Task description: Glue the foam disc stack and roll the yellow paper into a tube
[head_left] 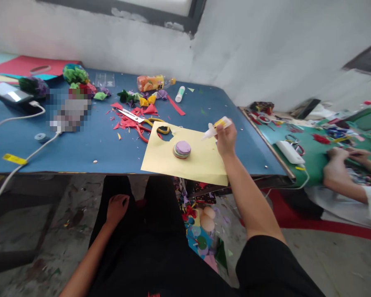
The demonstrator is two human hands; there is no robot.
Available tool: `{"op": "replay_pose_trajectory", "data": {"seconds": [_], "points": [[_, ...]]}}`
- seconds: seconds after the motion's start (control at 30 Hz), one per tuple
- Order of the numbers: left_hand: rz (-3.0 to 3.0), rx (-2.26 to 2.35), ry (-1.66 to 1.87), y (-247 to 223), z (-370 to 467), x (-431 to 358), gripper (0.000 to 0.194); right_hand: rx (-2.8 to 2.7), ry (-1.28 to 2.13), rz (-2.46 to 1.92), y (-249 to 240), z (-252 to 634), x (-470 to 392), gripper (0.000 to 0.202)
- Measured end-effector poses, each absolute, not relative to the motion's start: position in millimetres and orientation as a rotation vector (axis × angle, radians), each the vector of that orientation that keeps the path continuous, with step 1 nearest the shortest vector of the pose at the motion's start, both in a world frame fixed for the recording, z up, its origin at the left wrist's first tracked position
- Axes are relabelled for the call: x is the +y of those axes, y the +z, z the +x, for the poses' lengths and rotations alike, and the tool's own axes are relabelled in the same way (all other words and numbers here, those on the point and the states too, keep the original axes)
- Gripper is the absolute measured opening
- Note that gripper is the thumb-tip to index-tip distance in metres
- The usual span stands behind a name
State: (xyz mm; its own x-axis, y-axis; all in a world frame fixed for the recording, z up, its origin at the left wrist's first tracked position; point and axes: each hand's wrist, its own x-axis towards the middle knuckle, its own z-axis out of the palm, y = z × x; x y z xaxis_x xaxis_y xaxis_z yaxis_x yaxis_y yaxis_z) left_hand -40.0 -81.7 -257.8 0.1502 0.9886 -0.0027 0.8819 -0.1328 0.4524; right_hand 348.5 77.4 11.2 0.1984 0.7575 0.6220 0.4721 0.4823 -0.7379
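Note:
My right hand (226, 139) is closed around a small white glue bottle (215, 127), its nozzle tilted down to the left above a yellow paper sheet (200, 161). On that sheet lies a round stack of paper discs (182, 149), lilac on top. A ragged hole shows near the sheet's upper left corner. My left hand (118, 208) rests on my thigh below the table edge, fingers curled; whether anything is inside is hidden.
Scissors (132, 116) and red scraps lie behind the sheet. Farther back are an orange-labelled bottle (151, 83), a glue stick (179, 94) and crumpled paper. A white cable (43, 147) crosses the left side. Another person's hands (336, 159) are at the green table.

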Motion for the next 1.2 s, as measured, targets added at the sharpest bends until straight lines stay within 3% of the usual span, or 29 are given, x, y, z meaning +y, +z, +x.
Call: {"op": "replay_pose_trajectory", "data": {"seconds": [1.2], "points": [[2.129,1.812,0.386,-264,-45,-80,0.033,-1.765,0.152,-1.225,17,336,56,0.06]]}}
